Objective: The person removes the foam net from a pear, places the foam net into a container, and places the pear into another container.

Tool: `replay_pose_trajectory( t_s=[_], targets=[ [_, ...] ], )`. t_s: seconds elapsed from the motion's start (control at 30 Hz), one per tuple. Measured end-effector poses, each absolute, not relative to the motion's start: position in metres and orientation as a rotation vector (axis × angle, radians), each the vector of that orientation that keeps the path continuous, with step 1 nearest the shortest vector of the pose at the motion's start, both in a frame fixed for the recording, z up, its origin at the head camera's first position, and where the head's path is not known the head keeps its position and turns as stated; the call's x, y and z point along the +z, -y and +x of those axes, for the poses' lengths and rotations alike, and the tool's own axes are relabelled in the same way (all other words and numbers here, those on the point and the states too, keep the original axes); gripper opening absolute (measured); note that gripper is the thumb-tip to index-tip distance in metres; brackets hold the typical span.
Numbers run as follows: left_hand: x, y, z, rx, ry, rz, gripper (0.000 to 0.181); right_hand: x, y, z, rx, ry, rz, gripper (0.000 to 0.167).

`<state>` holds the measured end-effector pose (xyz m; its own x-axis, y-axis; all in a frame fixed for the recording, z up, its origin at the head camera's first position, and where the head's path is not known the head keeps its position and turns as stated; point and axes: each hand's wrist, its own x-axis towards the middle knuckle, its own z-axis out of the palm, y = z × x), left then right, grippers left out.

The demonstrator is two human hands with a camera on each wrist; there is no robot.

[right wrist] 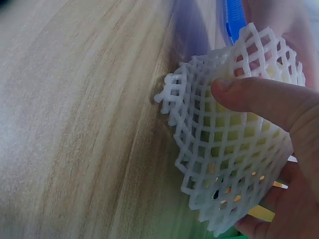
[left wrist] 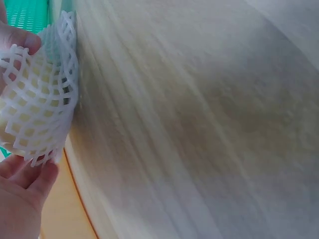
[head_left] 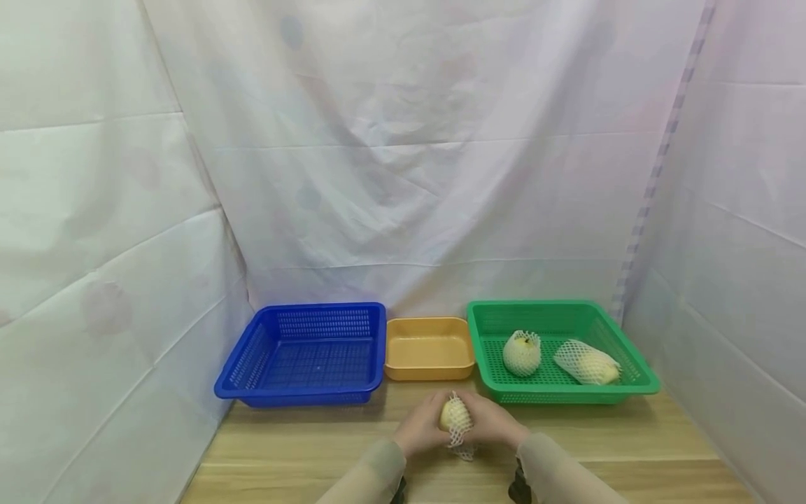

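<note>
My fingers (left wrist: 46,178) are curling round a pale yellow fruit (head_left: 446,417), both hands closing on it from either side and leaving only a narrow space filled by it. I am holding it low over the wooden table (head_left: 296,451), nearer to me than the orange tray (head_left: 429,373). A white foam net (right wrist: 214,149) is covering much of the fruit, with one bare yellow patch showing toward my left hand (head_left: 420,428). That hand's fingertips are touching the edge of the net, while my right hand (head_left: 496,420) is laying its thumb flat over the mesh, its other fingers reaching round the far side. A loose end of net is hanging below my grip; whether it is touching the wood I cannot tell. The blue basket (head_left: 308,394) is standing to the left of the tray and the green basket (head_left: 567,397) to the right. Inside the green one, two more fruits are resting in nets: one upright fruit (head_left: 522,355) is showing a dark spot at its top, and one tipped fruit (head_left: 598,369) is lying on its side. Behind everything, a whitish cloth (head_left: 403,210) is hanging in creases, its faint blotches too blurred to make out.
</note>
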<state>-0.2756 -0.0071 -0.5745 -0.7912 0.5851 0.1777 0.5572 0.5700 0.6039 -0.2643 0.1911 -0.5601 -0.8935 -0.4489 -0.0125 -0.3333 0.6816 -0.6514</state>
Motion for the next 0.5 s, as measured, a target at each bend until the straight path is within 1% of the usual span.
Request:
replay_pose_trajectory(
  t_s=[0.23,0.5],
  targets=[
    [-0.576,0.015,-0.274,1.084,-2.752,1.017,0.076,-0.558,-0.189,-0.264,-0.986,-2.714,-0.701,0.086],
    [-0.575,0.023,-0.274,1.164,-2.735,0.997,0.074,-0.555,-0.187,-0.269,-0.953,-2.733,-0.703,0.083]
  ],
)
